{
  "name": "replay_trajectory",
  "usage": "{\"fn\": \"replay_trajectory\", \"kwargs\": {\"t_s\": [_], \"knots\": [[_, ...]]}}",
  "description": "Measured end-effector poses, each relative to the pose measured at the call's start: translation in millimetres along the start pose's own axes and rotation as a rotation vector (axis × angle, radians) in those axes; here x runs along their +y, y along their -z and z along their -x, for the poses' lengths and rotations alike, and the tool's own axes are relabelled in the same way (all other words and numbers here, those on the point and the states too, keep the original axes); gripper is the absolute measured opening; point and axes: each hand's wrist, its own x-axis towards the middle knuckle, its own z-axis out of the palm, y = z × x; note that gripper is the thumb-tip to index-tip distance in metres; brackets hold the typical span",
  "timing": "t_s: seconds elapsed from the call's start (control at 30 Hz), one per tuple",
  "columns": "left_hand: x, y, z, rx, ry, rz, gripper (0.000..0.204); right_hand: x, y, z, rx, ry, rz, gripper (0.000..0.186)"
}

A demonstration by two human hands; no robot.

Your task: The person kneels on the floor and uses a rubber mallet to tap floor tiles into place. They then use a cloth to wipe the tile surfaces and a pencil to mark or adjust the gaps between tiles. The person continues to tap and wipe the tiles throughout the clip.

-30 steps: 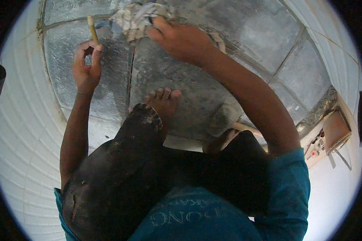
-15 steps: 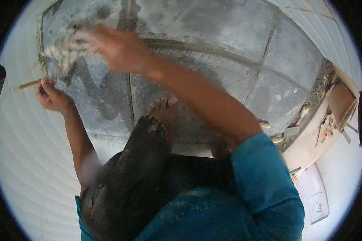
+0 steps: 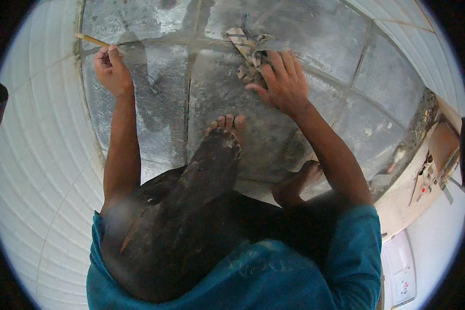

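My left hand [image 3: 113,72] is closed round one end of a thin yellowish stick [image 3: 92,40], just above the grey tiled floor [image 3: 155,103] near the left wall. The stick's free end points toward that wall. On the tiles ahead of me lies a crumpled, patterned cloth rag [image 3: 250,59], light and dark in colour. My right hand [image 3: 284,85] presses down on the rag's right side, thumb toward me and fingers pointing away. Part of the rag is hidden under the palm.
White corrugated panels [image 3: 46,155] rise along the left, with another panel [image 3: 418,36] at the far right. My bare foot [image 3: 227,124] stands on the tiles between my arms. Dirt [image 3: 423,113] and a small tool [image 3: 397,157] lie along the right floor edge, beside a board [image 3: 413,199] with small items.
My right hand has carried the rag from the far left to the middle and set it on the tiles. My left hand has moved away from me and slightly right, still holding the stick.
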Motion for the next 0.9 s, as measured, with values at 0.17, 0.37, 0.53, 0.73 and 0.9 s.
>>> {"fn": "replay_trajectory", "kwargs": {"t_s": [0.17, 0.37, 0.53, 0.73, 0.9], "knots": [[-25.4, 16.9, 2.0, 0.063, 0.114, -0.008, 0.025, 19.1, 36.8, -18.2, -0.265, -0.146, -0.189, 0.048], [-53.7, 48.8, 6.0, 0.030, 0.160, -0.041, 0.027, 56.5, 52.4, -1.6, -0.312, -0.068, -0.245, 0.037], [-49.9, 35.2, 5.8, 0.009, 0.177, -0.064, 0.027, 36.7, -16.5, -22.3, -0.059, 0.086, -0.260, 0.033], [-46.1, 14.9, -1.8, -0.080, 0.057, 0.055, 0.028, -44.0, -51.8, -112.8, -0.014, -0.014, -0.346, 0.039], [-47.2, 13.6, -7.9, -0.123, -0.052, 0.041, 0.027, -56.2, -49.9, -112.5, -0.214, -0.048, -0.138, 0.037]]}}
